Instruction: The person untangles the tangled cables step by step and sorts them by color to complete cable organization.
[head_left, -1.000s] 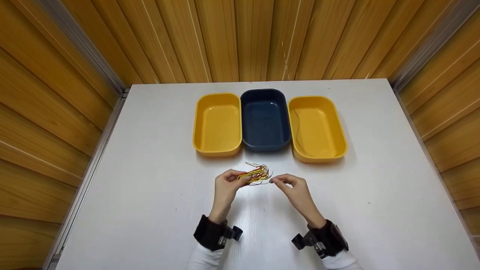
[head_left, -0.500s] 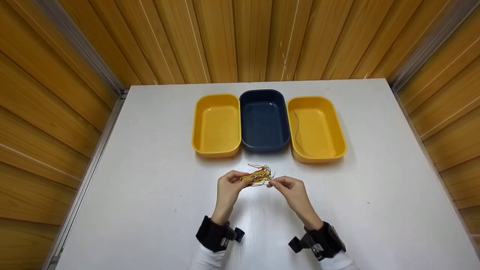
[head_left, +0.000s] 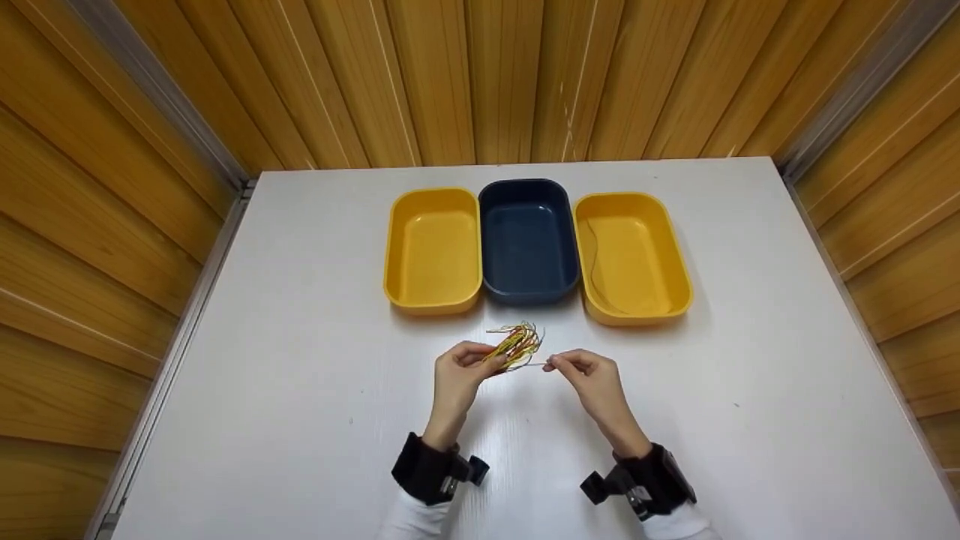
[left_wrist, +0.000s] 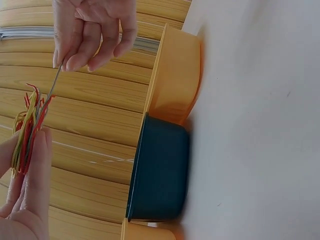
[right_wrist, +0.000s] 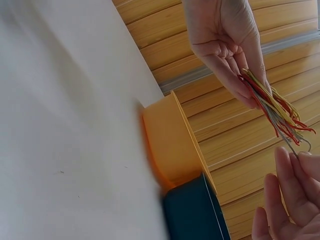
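Observation:
My left hand holds a bundle of thin wires in red, yellow and grey between thumb and fingers, above the table. The loose, bent ends of the bundle fan out past the fingertips toward the right hand. My right hand pinches the end of one grey wire between thumb and forefinger. In the left wrist view that wire runs taut from the bundle to the pinch. The right wrist view shows the same bundle in the left fingers, just apart from the right fingertips.
Three bins stand side by side behind the hands: a left yellow bin, a dark blue bin and a right yellow bin. One thin wire lies inside the right yellow bin. Wood-patterned walls enclose the white table.
The right hand first came in closer to the bundle, then drew back slightly to the right with a grey wire's end pinched. The bundle now points more upward in the left hand.

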